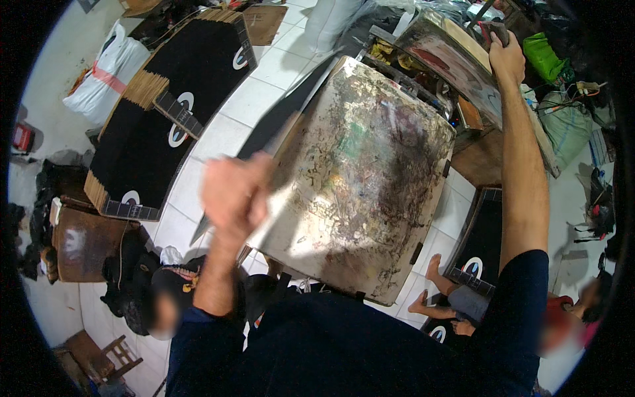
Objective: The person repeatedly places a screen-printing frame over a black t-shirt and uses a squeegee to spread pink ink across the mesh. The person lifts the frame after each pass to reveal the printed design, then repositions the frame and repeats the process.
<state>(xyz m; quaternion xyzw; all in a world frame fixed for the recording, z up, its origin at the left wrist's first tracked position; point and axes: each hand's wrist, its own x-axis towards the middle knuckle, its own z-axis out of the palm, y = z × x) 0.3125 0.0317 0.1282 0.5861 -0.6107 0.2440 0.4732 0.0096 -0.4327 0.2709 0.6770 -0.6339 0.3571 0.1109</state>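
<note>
My left hand, smeared by motion, has its fingers curled at the left side of a stained flat board. It appears closed on the edge of a thin black sheet, seen at a steep slant. With its arm stretched to the far right, my right hand grips a dark block-like handle at the upper edge of a raised wooden frame. That frame has a grey, red-stained face and tilts up beyond the board. Green, brown and white paint marks cover the board's surface.
Stacks of black printed sheets with brown edges lie on the tiled floor at left; another black stack is at right. A person's bare feet are near it. A white bag, a green sack and a wooden box stand around.
</note>
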